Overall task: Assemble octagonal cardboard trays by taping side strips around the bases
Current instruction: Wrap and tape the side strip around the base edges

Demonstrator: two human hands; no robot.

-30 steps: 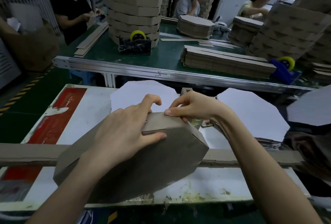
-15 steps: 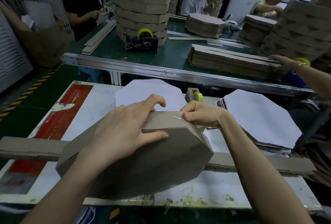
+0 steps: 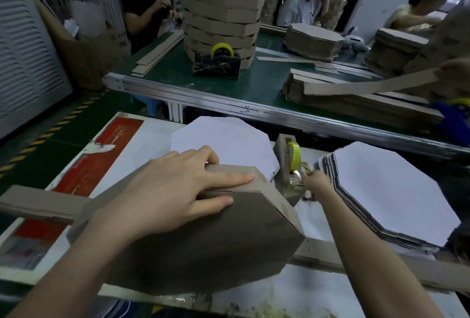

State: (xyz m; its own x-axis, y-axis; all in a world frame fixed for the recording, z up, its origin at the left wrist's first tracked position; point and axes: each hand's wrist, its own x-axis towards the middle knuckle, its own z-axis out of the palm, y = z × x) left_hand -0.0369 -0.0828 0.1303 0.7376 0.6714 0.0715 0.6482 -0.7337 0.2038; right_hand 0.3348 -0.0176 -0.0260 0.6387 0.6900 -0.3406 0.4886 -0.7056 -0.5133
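Left hand [image 3: 173,190] grips tray [image 3: 203,244]; right hand [image 3: 315,185] pinches tape [image 3: 294,158]. If left slips, the strip [image 3: 277,203] could pop loose.

Two bare hands show in the lower half of the frame: one left hand [image 3: 162,190] and one right hand [image 3: 314,184]. One brown octagonal tray [image 3: 203,241] sits at lower centre. There are two lots of white octagonal bases: a centre lot [image 3: 223,139] and a right-hand stack [image 3: 391,190].

Three tape dispensers each carry a roll of yellow tape [image 3: 293,157]: a cardboard-coloured dispenser [image 3: 283,162] at centre, a black dispenser [image 3: 216,66] above it, and a blue dispenser [image 3: 452,124] at the right edge.

One tall stack of assembled trays [image 3: 221,12] stands at top centre. At upper right are two stacks of flat brown octagons, a nearer stack [image 3: 312,40] and a farther stack [image 3: 396,45]. There are two piles of side strips, a left pile [image 3: 157,53] and a right pile [image 3: 356,104].

Three seated people line the top: a person in black [image 3: 142,10], a person in grey [image 3: 300,10] and a person in yellow [image 3: 412,15].
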